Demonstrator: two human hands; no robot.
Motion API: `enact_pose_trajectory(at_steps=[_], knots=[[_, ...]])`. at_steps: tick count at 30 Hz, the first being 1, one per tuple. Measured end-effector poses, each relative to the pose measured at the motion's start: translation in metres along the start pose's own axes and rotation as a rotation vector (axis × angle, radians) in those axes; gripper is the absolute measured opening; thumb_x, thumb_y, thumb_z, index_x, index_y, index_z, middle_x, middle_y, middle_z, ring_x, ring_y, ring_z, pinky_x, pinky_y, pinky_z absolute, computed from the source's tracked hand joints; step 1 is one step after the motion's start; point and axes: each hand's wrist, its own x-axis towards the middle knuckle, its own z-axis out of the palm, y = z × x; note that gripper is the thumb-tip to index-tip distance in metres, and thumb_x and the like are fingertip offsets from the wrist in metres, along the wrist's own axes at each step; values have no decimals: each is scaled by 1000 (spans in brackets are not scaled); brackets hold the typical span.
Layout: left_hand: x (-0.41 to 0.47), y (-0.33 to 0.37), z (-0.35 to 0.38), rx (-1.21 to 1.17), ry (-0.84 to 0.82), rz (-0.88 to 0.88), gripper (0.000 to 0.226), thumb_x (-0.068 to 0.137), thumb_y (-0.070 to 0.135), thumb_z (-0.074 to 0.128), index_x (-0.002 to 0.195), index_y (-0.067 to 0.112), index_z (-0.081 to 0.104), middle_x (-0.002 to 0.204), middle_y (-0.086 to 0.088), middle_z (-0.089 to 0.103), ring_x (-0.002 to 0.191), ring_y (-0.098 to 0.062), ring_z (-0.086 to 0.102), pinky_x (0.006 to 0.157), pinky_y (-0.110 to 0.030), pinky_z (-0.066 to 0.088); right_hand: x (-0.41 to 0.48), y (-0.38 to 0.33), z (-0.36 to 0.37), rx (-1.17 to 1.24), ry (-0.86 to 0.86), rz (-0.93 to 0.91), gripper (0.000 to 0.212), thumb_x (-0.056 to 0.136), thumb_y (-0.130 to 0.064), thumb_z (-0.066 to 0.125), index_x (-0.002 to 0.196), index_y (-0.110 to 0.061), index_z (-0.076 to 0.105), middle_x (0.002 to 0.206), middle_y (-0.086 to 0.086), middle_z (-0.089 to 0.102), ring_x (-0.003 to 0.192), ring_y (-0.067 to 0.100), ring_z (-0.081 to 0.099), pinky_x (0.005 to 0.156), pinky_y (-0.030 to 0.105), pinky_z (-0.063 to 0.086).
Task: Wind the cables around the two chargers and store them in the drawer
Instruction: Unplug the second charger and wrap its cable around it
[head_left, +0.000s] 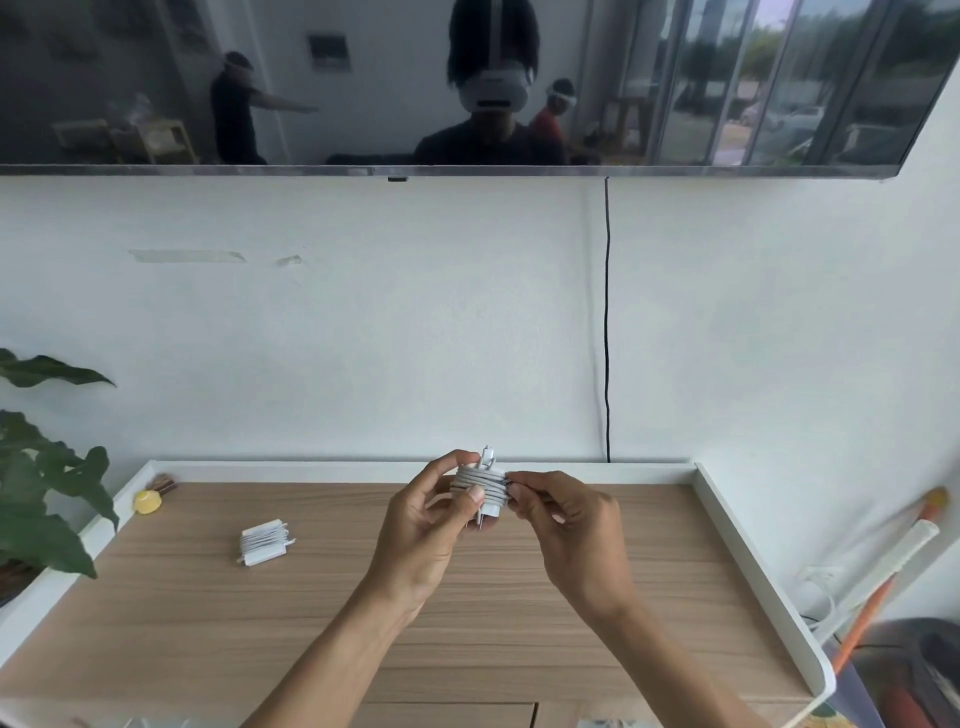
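Left hand curled round charger, held up over desk, thumb pinning the cable coils. Right hand pinching the last bit of cable at the coil's right side, fingertips together on it. Plug end poking up out of the top of the wrap, prongs pointing down. Looks pretty much fully wound, just needs that tail tucked to stop it springing loose. Other charger already wrapped, lying on the desk off to the left, well apart from both hands. So winding-wise: one done, second nearly there. Storing part not started as far as can be told, with both chargers out in the open. No drawer clearly in sight either; some fronts at the bottom edge, door or drawer, can't say which. Left to do: finish the tuck, grab the other one, open up, drop both in.
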Motion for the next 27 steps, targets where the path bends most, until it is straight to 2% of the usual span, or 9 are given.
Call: enact_pose_trajectory(at_steps=[5,12,17,22,27], knots=[[0,-3,-2,-52,41,-33,28,86,-1,62,109,13,66,92,-10,73,86,-23,69,83,-46,58,-3,-4,8,-61,-7,-89,20,86,-6,68,100,-18,75,84,-10,70,74,2,68,66,13,52],[-1,0,-4,-25,55,-40,28,87,-3,62,111,12,66,89,-8,73,86,-24,71,82,-45,58,0,2,12,-118,-6,-134,26,87,-4,66,107,-18,73,86,-9,67,76,1,65,67,8,46],[-2,-1,-5,-19,71,-59,29,88,-4,62,112,12,66,89,-12,72,84,-27,69,81,-46,59,2,13,11,-290,-47,-302,32,87,-1,63,115,-16,68,86,-3,64,68,6,60,60,18,49],[-4,-3,-7,-51,63,-86,30,88,-3,61,115,9,64,100,-22,68,84,-24,71,81,-48,59,0,18,11,-286,-97,-360,31,88,-2,60,117,-13,66,93,0,62,75,7,60,65,20,50],[-2,-7,-9,-25,77,-105,29,88,-1,63,113,13,66,99,-25,67,80,-23,70,79,-46,59,4,23,10,-405,-108,-437,25,92,-17,53,113,-12,67,92,0,63,73,13,62,59,28,53]])
